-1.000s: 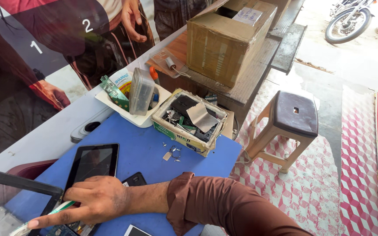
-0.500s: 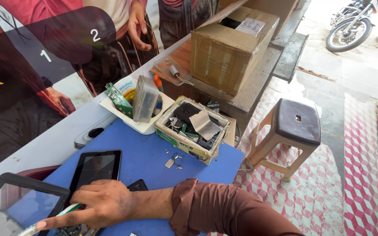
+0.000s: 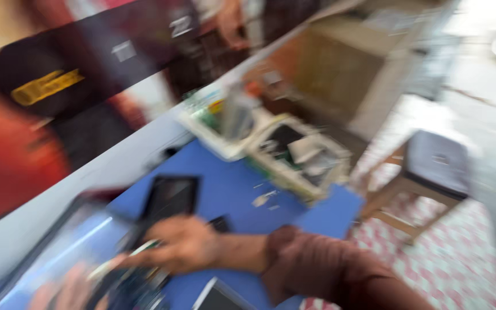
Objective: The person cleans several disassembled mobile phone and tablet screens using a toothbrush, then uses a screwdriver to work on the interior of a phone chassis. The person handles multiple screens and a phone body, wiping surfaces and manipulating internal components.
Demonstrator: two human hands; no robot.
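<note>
The picture is heavily motion-blurred. My right hand (image 3: 182, 245), in a maroon sleeve, reaches in from the right over a blue mat (image 3: 233, 186). It grips a thin pale green tool (image 3: 123, 256) that points left towards a large dark-framed screen (image 3: 47, 252). A black tablet (image 3: 170, 195) lies just beyond the hand, and a small dark phone (image 3: 220, 224) lies beside the wrist. A blurred skin-coloured shape at the bottom left edge may be my left hand (image 3: 67, 291); its fingers cannot be made out.
A shallow box of loose parts (image 3: 305, 161) and a white tray (image 3: 216, 138) sit at the mat's far end. Beyond them is a cardboard box (image 3: 328, 69). A dark-topped stool (image 3: 434, 166) stands on the patterned floor. Another person (image 3: 58, 97) stands behind the counter.
The view has swung and turned blurry. My right hand stays over the devices with the thin tool, a little further right in the picture. A blurred shape has appeared at the bottom left.
</note>
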